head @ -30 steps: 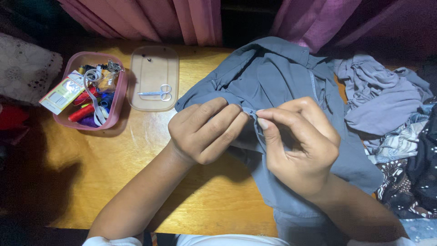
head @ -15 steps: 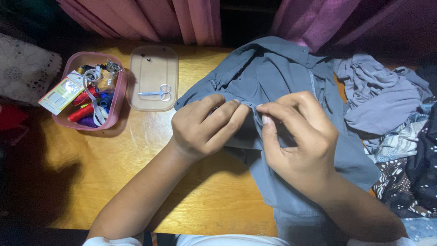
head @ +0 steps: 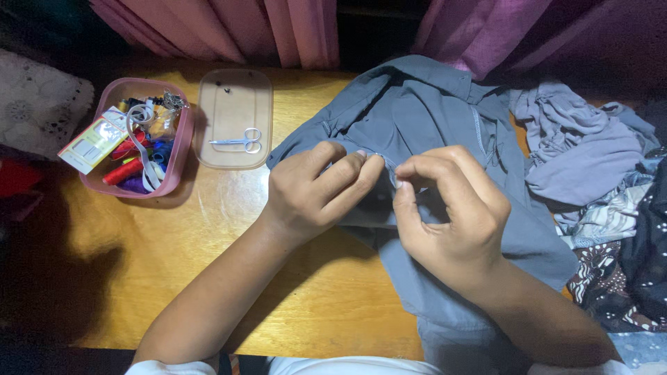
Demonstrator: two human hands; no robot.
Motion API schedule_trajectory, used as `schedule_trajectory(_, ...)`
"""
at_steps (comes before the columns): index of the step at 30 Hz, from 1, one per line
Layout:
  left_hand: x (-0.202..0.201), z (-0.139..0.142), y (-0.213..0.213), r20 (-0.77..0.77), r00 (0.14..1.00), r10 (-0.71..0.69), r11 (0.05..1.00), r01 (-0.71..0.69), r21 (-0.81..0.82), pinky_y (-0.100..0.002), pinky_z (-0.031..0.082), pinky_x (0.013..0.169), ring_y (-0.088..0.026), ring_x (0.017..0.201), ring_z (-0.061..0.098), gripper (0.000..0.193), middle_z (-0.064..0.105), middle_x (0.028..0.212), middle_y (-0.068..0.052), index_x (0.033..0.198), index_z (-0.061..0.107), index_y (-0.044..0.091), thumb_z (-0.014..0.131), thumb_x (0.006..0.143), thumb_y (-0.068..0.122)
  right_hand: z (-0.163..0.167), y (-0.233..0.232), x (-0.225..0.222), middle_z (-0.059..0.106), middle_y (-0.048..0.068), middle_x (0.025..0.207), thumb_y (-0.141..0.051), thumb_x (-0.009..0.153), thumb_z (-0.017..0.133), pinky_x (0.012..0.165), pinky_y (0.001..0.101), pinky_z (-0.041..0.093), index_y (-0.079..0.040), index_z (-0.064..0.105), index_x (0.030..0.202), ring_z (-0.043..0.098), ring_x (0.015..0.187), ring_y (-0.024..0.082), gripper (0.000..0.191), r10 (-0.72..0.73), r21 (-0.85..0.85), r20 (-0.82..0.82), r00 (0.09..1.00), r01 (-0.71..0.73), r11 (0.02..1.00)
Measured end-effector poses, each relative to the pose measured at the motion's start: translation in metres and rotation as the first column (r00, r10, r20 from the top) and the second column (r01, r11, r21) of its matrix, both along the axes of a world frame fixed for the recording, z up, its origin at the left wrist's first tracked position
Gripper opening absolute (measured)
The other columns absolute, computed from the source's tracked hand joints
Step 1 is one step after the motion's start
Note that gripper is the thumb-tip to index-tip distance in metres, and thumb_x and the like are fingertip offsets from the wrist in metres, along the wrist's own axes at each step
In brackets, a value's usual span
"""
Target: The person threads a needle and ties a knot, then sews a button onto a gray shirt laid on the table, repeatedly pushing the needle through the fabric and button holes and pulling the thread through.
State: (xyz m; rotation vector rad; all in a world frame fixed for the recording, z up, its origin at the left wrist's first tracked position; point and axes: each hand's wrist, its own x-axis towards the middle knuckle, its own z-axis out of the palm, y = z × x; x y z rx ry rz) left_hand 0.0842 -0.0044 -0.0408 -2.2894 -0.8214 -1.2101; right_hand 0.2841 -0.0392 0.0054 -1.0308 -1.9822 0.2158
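Observation:
A grey garment [head: 431,111] lies spread on the wooden table [head: 229,229]. My left hand [head: 316,191] pinches a fold of the grey cloth at its near edge, fingers closed. Right beside it, my right hand [head: 451,208] pinches the same fold, thumb and forefinger pressed together. The two hands almost touch at the fingertips. Whether a needle sits between the fingers is too small to tell.
A pink box [head: 177,156] with thread spools, tape and a card stands at the left. Its clear lid [head: 233,87] lies beside it with small scissors [head: 240,141] on top. A pile of lilac and patterned clothes [head: 590,160] fills the right. Pink curtains [head: 278,31] hang behind.
Both hands stay on the same fold of grey cloth. The right hand's fingers have shifted slightly along the fold.

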Motion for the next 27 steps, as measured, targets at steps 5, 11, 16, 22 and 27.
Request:
schedule_trajectory(5,0.002,-0.002,0.0,0.019,1.0,-0.003,1.0,0.003,-0.003,-0.026,0.051,0.064,-0.013,0.087,0.065,0.031,0.064,0.098,0.0,0.115,0.073,0.009,0.08,0.086,0.0,-0.001,0.0,0.001,0.065,0.011,0.099,0.012,0.087,0.073,0.072,0.0253,0.057,0.0,0.063,0.101,0.07,0.085,0.017,0.021,0.024,-0.016,-0.022,0.999,-0.024,1.0)
schedule_trajectory(11,0.0,0.001,0.0,0.013,0.999,-0.036,0.999,0.036,0.004,-0.027,0.053,0.066,-0.015,0.089,0.066,0.031,0.064,0.099,-0.001,0.115,0.073,0.008,0.08,0.085,0.003,-0.002,0.001,-0.002,0.066,0.011,0.097,0.011,0.086,0.074,0.069,0.0247,0.055,0.0,0.063,0.099,0.069,0.085,0.018,0.02,0.014,0.021,-0.027,1.0,-0.013,1.0)
schedule_trajectory(16,0.001,0.006,-0.005,0.043,0.997,-0.06,0.998,0.06,0.001,-0.03,0.054,0.066,-0.018,0.088,0.067,0.03,0.066,0.102,-0.003,0.113,0.073,0.006,0.08,0.084,0.006,0.0,0.001,0.0,0.066,0.012,0.099,0.011,0.089,0.075,0.071,0.0243,0.056,0.001,0.062,0.099,0.07,0.082,0.017,0.019,0.05,0.025,-0.074,0.996,-0.049,0.999)
schedule_trajectory(22,0.006,0.01,-0.006,0.24,0.971,-0.007,0.999,0.015,-0.032,-0.034,0.055,0.068,-0.023,0.083,0.068,0.023,0.067,0.099,-0.006,0.105,0.07,0.005,0.087,0.094,0.016,-0.004,-0.002,-0.004,0.066,0.013,0.096,0.013,0.091,0.079,0.073,0.025,0.058,0.0,0.061,0.098,0.072,0.084,0.018,0.022,0.026,0.147,-0.092,0.995,-0.012,0.989)
schedule_trajectory(27,0.008,0.013,-0.007,0.26,0.965,-0.032,0.994,0.058,-0.091,-0.032,0.053,0.067,-0.02,0.082,0.07,0.023,0.069,0.095,-0.004,0.108,0.072,0.004,0.087,0.096,0.017,-0.008,-0.002,-0.004,0.066,0.014,0.098,0.013,0.09,0.08,0.072,0.0263,0.058,0.0,0.061,0.1,0.072,0.084,0.02,0.024,0.029,0.215,-0.06,0.998,-0.015,0.976)
